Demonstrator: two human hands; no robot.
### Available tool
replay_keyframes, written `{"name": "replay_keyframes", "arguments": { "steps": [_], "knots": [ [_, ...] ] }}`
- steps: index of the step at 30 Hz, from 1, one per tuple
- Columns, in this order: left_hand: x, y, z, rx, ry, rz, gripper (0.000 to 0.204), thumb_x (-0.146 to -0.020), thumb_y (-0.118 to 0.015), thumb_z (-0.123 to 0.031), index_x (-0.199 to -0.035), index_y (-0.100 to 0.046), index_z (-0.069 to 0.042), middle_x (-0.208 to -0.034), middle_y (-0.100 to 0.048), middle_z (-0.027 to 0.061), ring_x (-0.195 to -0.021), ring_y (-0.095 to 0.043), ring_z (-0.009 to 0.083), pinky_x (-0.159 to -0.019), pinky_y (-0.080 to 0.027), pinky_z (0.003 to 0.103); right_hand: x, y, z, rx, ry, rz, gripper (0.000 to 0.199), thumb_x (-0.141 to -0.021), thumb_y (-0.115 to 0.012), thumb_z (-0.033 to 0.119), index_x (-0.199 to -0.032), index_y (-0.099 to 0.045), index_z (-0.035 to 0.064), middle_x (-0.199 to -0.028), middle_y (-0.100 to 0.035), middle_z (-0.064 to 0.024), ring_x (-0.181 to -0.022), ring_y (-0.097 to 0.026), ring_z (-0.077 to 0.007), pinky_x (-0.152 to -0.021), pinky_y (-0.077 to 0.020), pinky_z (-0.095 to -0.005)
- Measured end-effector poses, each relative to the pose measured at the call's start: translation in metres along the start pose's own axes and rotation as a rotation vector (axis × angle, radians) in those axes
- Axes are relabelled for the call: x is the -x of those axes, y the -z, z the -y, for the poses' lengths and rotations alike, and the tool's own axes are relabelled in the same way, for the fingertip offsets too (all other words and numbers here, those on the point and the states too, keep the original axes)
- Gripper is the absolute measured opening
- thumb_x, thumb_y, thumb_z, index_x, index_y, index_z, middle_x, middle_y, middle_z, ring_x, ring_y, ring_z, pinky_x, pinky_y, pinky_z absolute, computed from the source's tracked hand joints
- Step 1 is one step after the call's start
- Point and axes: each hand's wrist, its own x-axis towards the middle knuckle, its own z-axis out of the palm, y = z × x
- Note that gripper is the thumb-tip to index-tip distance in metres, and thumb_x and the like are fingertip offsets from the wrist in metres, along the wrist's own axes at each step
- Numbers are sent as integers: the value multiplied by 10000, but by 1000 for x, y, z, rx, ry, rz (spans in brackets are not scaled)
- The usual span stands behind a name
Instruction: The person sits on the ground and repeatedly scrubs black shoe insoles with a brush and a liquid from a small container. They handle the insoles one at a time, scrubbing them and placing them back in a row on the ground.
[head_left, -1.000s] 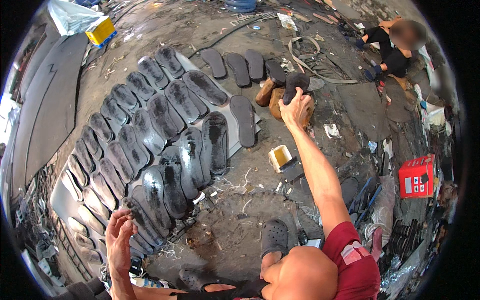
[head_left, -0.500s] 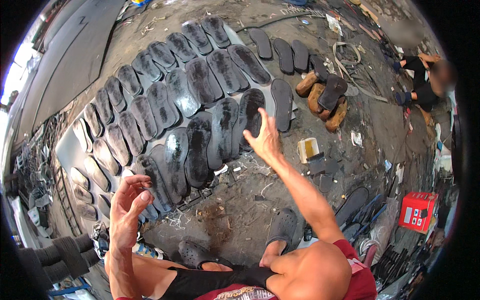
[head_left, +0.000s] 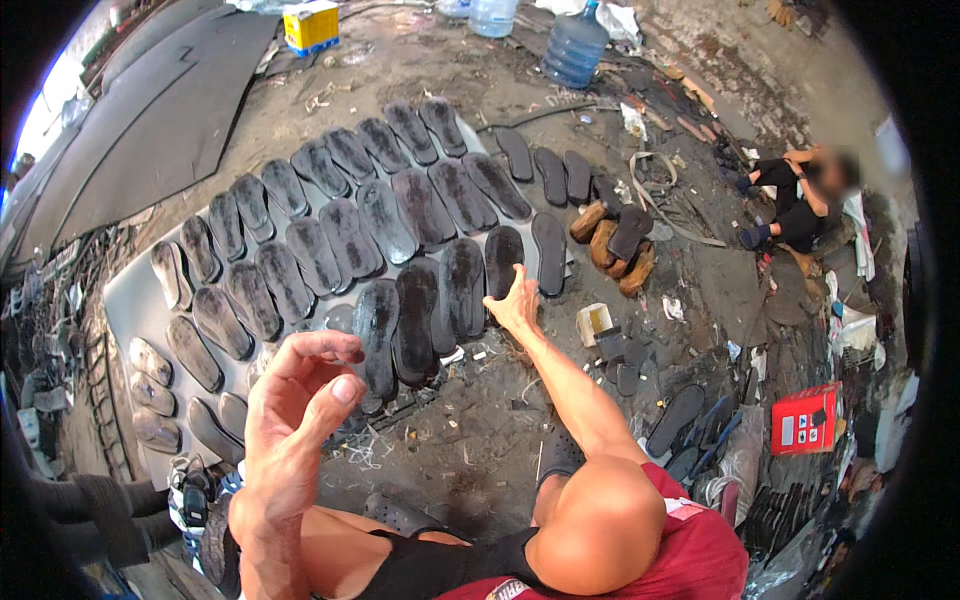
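Rows of dark sole-shaped pieces, many with a glossy wet-looking coat, lie on a light grey sheet (head_left: 125,285). My right hand (head_left: 516,305) reaches over the near end of a dark sole (head_left: 503,248) at the right of the near row. Its thumb lies at the left edge and its fingers at the right, spread apart; whether they press on the sole I cannot make out. Closer to the camera, my left hand (head_left: 285,430) is raised with fingers bent and thumb apart, holding nothing. It hides part of the near rows. A plain dark sole (head_left: 549,255) lies just right of my right hand.
Brown foot-shaped blocks (head_left: 603,240) are piled at the right, a dark sole on them. Beyond sits another person (head_left: 800,205). A red box (head_left: 805,418) stands at the near right. Water jugs (head_left: 575,48) and a yellow box (head_left: 311,27) are at the back.
My right hand has lowered onto the near end of the sole. My left hand has come nearer the camera and to the right. The view has tilted up, showing the jugs.
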Motion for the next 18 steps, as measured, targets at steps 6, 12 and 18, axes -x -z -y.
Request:
{"name": "replay_keyframes", "arguments": {
  "steps": [6, 12, 18],
  "knots": [
    [-3, 2, -1, 105, -36, -20, 286, -1021, -751, -176, -1253, -682, -24, -1201, -660, 44, -993, -617, 116, -934, -482, 300, -47, 37, 9, -43, -143, 122, 1219, -667, -928, 424, -1632, -239, 141, -1445, -482, -419, -1265, -609, -556, -1098, -528, -583],
    [-13, 5, 7, 25, 31, -135, 262, -1029, -715, -160, -1234, -676, -1, -1187, -660, 47, -959, -625, 124, -908, -490, 294, -175, 110, 26, -258, -144, 639, 903, -705, -816, 581, -1384, -642, 11, -1328, -694, -247, -888, -740, -307, -786, -664, -453],
    [-55, 26, 33, 2, 130, -235, 340, -1066, -706, -190, -1332, -645, 13, -1174, -649, 78, -969, -598, 141, -886, -494, 293, -288, 223, 49, -170, -226, 583, 698, -699, -787, 527, -1260, -694, 122, -1139, -703, -124, -716, -673, -205, -535, -557, -366]
  ]
}}
